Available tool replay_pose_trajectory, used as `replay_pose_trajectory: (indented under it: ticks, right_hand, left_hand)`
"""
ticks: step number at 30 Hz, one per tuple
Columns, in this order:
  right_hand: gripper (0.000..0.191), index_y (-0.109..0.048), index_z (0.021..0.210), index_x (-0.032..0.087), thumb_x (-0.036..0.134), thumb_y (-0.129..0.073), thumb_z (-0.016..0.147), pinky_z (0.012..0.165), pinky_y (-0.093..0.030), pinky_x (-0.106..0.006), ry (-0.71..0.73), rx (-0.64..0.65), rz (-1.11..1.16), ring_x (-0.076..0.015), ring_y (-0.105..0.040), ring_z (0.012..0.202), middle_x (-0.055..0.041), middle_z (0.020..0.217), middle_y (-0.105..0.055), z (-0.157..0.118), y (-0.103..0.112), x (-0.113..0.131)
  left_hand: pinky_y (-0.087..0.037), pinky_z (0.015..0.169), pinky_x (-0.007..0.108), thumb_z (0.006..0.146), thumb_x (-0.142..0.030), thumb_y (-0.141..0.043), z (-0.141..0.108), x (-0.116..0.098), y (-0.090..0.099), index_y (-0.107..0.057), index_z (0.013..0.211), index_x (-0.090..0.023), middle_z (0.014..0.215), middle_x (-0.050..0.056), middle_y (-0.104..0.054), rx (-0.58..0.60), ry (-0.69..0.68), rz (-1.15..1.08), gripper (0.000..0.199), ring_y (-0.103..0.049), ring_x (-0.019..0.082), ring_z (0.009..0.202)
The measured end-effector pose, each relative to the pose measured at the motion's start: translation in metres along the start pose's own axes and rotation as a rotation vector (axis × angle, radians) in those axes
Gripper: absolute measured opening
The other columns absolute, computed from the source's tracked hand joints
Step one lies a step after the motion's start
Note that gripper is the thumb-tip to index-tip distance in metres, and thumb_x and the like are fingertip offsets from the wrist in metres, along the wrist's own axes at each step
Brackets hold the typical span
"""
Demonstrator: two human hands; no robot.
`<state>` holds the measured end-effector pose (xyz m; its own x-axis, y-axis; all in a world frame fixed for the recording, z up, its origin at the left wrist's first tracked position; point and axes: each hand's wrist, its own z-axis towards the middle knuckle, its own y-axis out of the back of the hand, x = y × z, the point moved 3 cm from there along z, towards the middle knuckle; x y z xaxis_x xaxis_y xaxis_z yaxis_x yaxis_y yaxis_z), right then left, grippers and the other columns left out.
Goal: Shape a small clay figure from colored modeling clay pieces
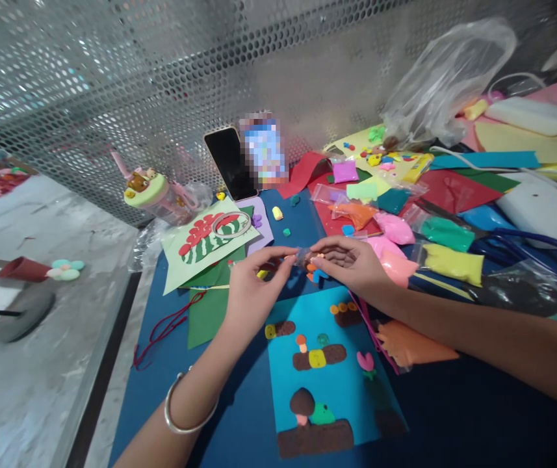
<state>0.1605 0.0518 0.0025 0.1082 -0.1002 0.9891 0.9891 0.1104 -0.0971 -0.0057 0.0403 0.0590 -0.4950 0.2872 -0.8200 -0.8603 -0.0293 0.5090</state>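
Head view: a dark blue mat (239, 416) covers the table before a perforated metal wall (161, 71). Above the light-blue clay card (336, 383), left hand (251, 289) and right hand (351, 263) both pinch a small clear bag (303, 258).

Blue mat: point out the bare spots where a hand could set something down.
Blue mat lies bare right of the light blue clay picture, below the right forearm. Another patch sits between red cord and left hand. Clay bags crowd the upper right.
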Motion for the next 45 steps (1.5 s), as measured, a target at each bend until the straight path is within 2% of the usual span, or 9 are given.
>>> replay_pose_trajectory:
  ticks: [4, 10, 14, 18, 26, 31, 37, 41, 45]
  right_hand:
    - [0.022, -0.069, 0.085, 0.021, 0.038, -0.072, 0.072, 0.061, -0.058, -0.028, 0.002, 0.018, -0.009, -0.0187, -0.071, 0.073, -0.0047, 0.081, -0.074, 0.000, 0.001, -0.003]
    - [0.021, -0.070, 0.085, 0.022, 0.041, -0.070, 0.075, 0.070, -0.059, -0.030, -0.009, -0.026, -0.006, -0.0195, -0.072, 0.079, -0.0044, 0.086, -0.074, 0.000, 0.002, 0.000]
    - [0.023, -0.069, 0.084, 0.021, 0.040, -0.073, 0.071, 0.063, -0.059, -0.029, -0.018, -0.018, 0.001, -0.0196, -0.072, 0.073, -0.0049, 0.081, -0.074, 0.000, 0.001, -0.001]
    - [0.022, -0.069, 0.083, 0.021, 0.039, -0.073, 0.070, 0.062, -0.059, -0.030, -0.011, -0.014, -0.016, -0.0194, -0.071, 0.072, -0.0049, 0.081, -0.074, 0.000, 0.001, -0.002]
    - [0.019, -0.071, 0.084, 0.023, 0.040, -0.066, 0.079, 0.074, -0.059, -0.032, 0.014, -0.021, -0.027, -0.0191, -0.071, 0.081, -0.0039, 0.087, -0.075, 0.000, 0.002, 0.000]
    - [0.016, -0.070, 0.085, 0.023, 0.036, -0.070, 0.076, 0.078, -0.059, -0.032, -0.004, -0.012, 0.016, -0.0196, -0.072, 0.083, -0.0040, 0.090, -0.075, 0.000, 0.002, 0.000]
    - [0.018, -0.070, 0.084, 0.023, 0.038, -0.070, 0.075, 0.075, -0.060, -0.032, -0.009, -0.008, 0.011, -0.0198, -0.072, 0.082, -0.0039, 0.087, -0.075, 0.000, 0.002, 0.000]
    - [0.017, -0.069, 0.083, 0.023, 0.037, -0.070, 0.074, 0.074, -0.060, -0.031, -0.015, -0.018, 0.012, -0.0195, -0.072, 0.081, -0.0034, 0.088, -0.075, 0.001, 0.002, 0.001]
    - [0.014, -0.068, 0.083, 0.022, 0.034, -0.069, 0.075, 0.073, -0.059, -0.030, -0.026, -0.020, 0.019, -0.0188, -0.072, 0.081, -0.0035, 0.088, -0.074, 0.000, 0.002, 0.001]
  left_hand:
    - [-0.055, 0.063, 0.022, 0.083, -0.024, -0.063, -0.001, 0.001, -0.003, -0.073, 0.088, -0.020, 0.085, 0.001, -0.074, 0.034, -0.016, 0.024, 0.012, -0.066, 0.012, 0.066]
    - [-0.055, 0.066, 0.022, 0.083, -0.018, -0.061, -0.001, 0.003, -0.006, -0.072, 0.089, -0.020, 0.087, 0.002, -0.075, 0.063, -0.045, 0.045, 0.013, -0.067, 0.012, 0.072]
    - [-0.055, 0.065, 0.023, 0.084, -0.018, -0.061, -0.002, 0.004, -0.008, -0.072, 0.088, -0.020, 0.087, 0.001, -0.075, 0.078, -0.058, 0.056, 0.013, -0.068, 0.013, 0.074]
    - [-0.055, 0.066, 0.024, 0.084, -0.019, -0.061, -0.002, 0.003, -0.008, -0.072, 0.087, -0.020, 0.087, 0.002, -0.075, 0.075, -0.060, 0.065, 0.012, -0.068, 0.014, 0.076]
    - [-0.053, 0.061, 0.022, 0.081, -0.025, -0.067, -0.002, 0.006, -0.005, -0.071, 0.085, -0.020, 0.079, 0.001, -0.074, 0.069, -0.037, 0.084, 0.008, -0.066, 0.012, 0.064]
    - [-0.051, 0.058, 0.020, 0.076, -0.026, -0.072, -0.002, 0.008, -0.005, -0.067, 0.073, -0.018, 0.069, -0.001, -0.070, 0.056, -0.042, 0.069, 0.010, -0.063, 0.010, 0.060]
    - [-0.057, 0.070, 0.024, 0.078, -0.022, -0.068, 0.000, 0.012, -0.008, -0.065, 0.081, -0.017, 0.080, 0.002, -0.071, 0.088, 0.002, -0.054, 0.007, -0.068, 0.014, 0.074]
    - [-0.057, 0.068, 0.024, 0.080, -0.023, -0.066, 0.001, 0.015, -0.008, -0.063, 0.081, -0.016, 0.077, 0.003, -0.070, 0.089, 0.053, -0.107, 0.008, -0.069, 0.015, 0.073]
    - [-0.058, 0.071, 0.026, 0.084, -0.025, -0.062, 0.001, 0.015, -0.006, -0.066, 0.098, -0.018, 0.081, 0.004, -0.073, 0.082, 0.065, -0.121, 0.016, -0.071, 0.016, 0.076]
